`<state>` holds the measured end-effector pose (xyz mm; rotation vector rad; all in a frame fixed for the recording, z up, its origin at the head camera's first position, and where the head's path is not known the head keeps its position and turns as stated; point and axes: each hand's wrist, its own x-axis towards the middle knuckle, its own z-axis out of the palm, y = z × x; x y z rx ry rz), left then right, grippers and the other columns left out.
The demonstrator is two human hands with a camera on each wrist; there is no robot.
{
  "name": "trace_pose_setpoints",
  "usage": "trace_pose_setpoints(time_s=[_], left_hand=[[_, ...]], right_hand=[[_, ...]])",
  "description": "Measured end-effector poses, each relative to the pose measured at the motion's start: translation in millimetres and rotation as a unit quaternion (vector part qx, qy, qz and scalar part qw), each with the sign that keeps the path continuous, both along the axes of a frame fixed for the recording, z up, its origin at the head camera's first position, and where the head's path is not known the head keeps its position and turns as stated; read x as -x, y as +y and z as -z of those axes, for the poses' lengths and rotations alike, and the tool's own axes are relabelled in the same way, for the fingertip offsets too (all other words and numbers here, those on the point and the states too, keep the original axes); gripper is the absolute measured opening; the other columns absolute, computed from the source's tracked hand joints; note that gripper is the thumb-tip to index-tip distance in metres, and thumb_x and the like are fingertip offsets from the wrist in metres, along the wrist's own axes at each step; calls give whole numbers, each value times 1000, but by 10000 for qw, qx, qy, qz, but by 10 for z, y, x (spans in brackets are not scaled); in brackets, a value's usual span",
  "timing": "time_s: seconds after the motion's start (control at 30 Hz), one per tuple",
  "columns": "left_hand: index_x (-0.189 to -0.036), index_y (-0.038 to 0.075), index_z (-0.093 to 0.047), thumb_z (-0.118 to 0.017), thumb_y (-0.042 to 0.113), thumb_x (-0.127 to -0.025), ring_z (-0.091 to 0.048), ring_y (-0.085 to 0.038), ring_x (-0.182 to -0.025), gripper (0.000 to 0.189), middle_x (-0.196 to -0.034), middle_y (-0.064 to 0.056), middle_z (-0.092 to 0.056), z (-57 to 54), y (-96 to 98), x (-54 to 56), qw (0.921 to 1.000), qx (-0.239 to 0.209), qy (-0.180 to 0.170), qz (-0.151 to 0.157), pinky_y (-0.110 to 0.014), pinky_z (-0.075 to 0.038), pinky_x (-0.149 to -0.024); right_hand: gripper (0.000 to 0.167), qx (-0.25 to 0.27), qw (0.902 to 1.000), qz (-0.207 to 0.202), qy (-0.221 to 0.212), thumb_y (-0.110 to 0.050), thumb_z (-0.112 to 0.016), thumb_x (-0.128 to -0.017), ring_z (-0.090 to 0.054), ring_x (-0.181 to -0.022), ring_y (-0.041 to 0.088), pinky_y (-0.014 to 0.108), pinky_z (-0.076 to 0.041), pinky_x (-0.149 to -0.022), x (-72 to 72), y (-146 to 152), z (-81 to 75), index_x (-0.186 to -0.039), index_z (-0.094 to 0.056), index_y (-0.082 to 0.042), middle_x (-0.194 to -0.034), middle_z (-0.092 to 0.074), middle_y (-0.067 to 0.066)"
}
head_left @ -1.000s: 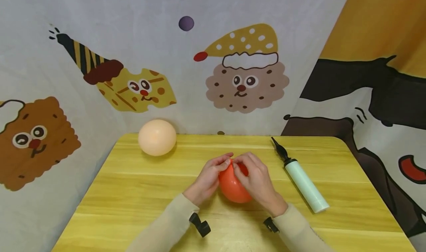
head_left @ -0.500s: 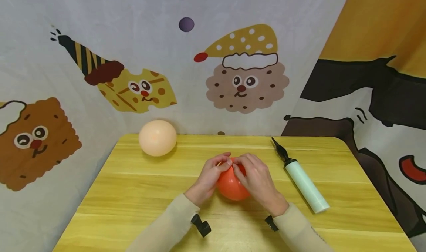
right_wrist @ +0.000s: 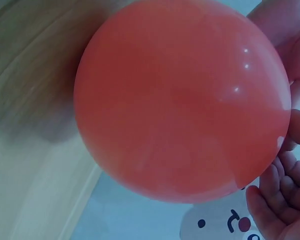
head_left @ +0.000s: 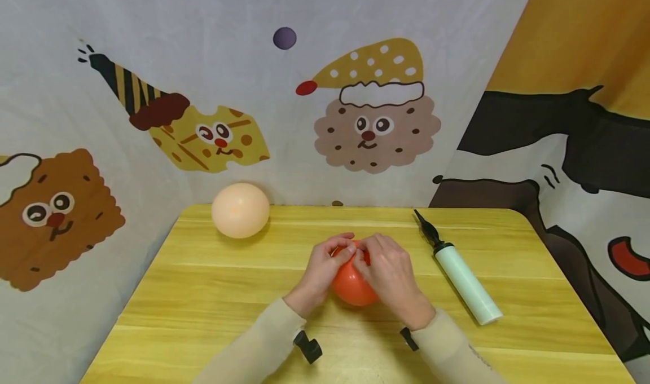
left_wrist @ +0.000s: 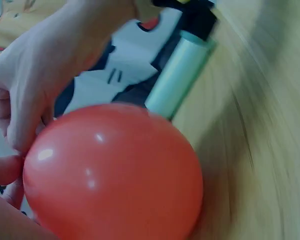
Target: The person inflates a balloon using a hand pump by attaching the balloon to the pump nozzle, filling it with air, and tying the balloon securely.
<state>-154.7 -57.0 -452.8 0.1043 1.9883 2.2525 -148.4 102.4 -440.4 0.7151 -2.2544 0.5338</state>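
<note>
A round, inflated red balloon (head_left: 354, 287) sits low over the middle of the table, between both hands. My left hand (head_left: 321, 266) pinches its neck from the left with thumb and fingertips. From the right, my right hand (head_left: 393, 274) pinches at the same spot, its fingers bent. Fingers cover the neck, so whether it is knotted cannot be seen. In the left wrist view the balloon (left_wrist: 115, 170) fills the lower part, with the right hand (left_wrist: 37, 75) beyond it. The right wrist view has the left hand (right_wrist: 287, 192) past the balloon's edge.
A peach balloon (head_left: 240, 210) rests at the table's back left. To the right of the hands lies a mint-green hand pump (head_left: 467, 282) with a black nozzle, pointing backward. Behind the wooden table (head_left: 203, 294) hangs a cartoon-printed cloth (head_left: 284, 147).
The red balloon has shifted slightly left and turned a little beneath the fingers. My right hand has edged left, its fingertips still at the neck. Peach balloon and pump stay put.
</note>
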Motion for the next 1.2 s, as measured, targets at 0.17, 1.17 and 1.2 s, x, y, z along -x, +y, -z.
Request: trace_pose_setpoints(time_s=[0.17,1.17,1.2], left_hand=[[-124,7,-69,-68,7,-100,-51,-29,-137,24,-138,-6,-64,47,-67,-5,9901,968,1004,180,-54,-44,-112],[-99,15,-70,-74,12,-84,-64,-20,-112,16,-108,3,-72,131,-149,199,7816,3453,5193,-155,-50,-46,-103],[-100,15,-71,-74,12,-84,-64,-20,-110,17,-107,3,-73,139,-153,192,7845,3429,5165,-141,-48,-46,-102]], right_hand=[[12,97,9998,-172,1,1,-73,-71,-53,-59,15,26,-50,-49,24,51,13,-80,-66,-2,-72,-61,2],[16,1433,9627,-206,-2286,0,-72,-74,-65,-68,17,23,-50,-60,-51,113,-70,-79,-68,-14,-74,-64,-7],[15,1452,9610,-220,-2343,-1,-72,-75,-65,-69,16,23,-51,-60,-52,117,-72,-80,-68,-15,-75,-65,-8]])
